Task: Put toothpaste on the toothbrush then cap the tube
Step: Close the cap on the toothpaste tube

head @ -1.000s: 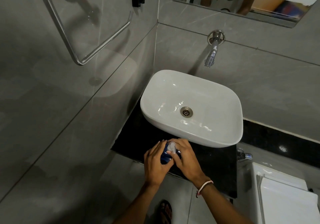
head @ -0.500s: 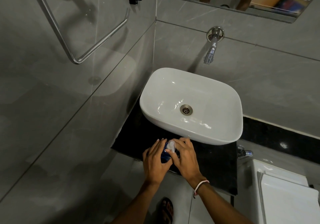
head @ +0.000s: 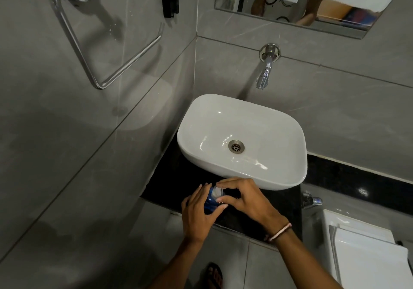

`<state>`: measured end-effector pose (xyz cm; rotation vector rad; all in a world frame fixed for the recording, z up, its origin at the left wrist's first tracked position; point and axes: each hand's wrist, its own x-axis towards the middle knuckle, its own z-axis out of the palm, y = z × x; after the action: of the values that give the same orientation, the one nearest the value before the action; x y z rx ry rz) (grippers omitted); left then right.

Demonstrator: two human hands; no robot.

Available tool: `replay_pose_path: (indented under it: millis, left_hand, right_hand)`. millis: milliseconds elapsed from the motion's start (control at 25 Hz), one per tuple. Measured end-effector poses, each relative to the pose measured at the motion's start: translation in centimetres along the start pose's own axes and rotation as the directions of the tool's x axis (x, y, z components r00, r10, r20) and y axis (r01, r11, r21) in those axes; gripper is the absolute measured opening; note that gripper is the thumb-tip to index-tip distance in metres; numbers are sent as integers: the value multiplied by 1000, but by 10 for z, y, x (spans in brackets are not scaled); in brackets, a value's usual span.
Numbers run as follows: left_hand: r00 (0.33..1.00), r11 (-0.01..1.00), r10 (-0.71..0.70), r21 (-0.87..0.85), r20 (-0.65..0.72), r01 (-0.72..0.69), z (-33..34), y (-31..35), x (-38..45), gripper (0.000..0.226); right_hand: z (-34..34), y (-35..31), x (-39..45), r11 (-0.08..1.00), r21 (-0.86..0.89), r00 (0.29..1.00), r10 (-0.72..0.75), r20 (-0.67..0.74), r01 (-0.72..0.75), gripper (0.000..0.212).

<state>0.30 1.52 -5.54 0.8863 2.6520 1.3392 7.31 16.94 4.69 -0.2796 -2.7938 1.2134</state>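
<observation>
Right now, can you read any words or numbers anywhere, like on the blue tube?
No text can be read.
Blue tube: mostly covered by the left hand and right hand; any print is too blurred.
Sink, tap: no markings visible.

The basin (head: pixel 242 141) sits on the counter (head: pixel 169 177) against the back wall; both hands (head: pixel 225 206) meet over the counter's front edge.

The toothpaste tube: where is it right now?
Head view, lower centre: the blue toothpaste tube sits between both hands, just in front of the white basin.
</observation>
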Motion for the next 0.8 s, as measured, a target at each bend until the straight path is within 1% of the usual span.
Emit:
replay_pose_path:
  millis: [120, 320, 400, 520, 560, 600, 640, 680, 720, 760, 800]
  left_hand:
    - [1000, 1000, 5, 6, 5, -5, 0, 1, -1, 76]
    - [1000, 999, 19, 48, 15, -20, 0, -2, -1, 71]
    - [999, 998, 35, 49, 11, -35, -1, -1, -1, 71]
    - [999, 998, 48, 30, 5, -48, -2, -1, 1, 70]
    - [999, 999, 43, 4, 7, -43, -2, -1, 1, 71]
    - [999, 999, 27, -43, 17, -27, -3, 1, 1, 73]
    - [1000, 995, 0, -103, 31, 3, -4, 2, 1, 76]
    - [998, 986, -34, -162, 47, 41, -4, 3, 0, 79]
    - [995, 975, -72, -207, 67, 85, -4, 4, -1, 82]
    - [990, 964, -110, -233, 86, 127, -3, 5, -2, 85]
    - [984, 956, -145, -241, 102, 165, -3, 4, -4, 88]
  right_hand:
    - [6, -4, 1, 999, -20, 999, -28, -25, 28, 37]
    - [22, -7, -4, 993, -109, 973, 13, -230, -39, 48]
    - [25, -7, -5, 995, -91, 971, 24, -239, -47, 51]
    - [22, -1, -8, 998, 9, 981, 60, -183, -59, 58]
    - [22, 4, -9, 994, 66, 978, 97, -184, -86, 55]
    - [22, 12, -12, 982, 139, 967, 154, -201, -127, 47]
    - [23, 21, -14, 955, 227, 948, 237, -210, -189, 39]
    - [23, 30, -15, 910, 313, 922, 338, -187, -271, 34]
    - [25, 37, -16, 852, 379, 892, 435, -125, -362, 34]
    - [28, 42, -16, 787, 427, 862, 506, -32, -446, 35]
    - [31, 44, -14, 723, 465, 835, 545, 72, -512, 37]
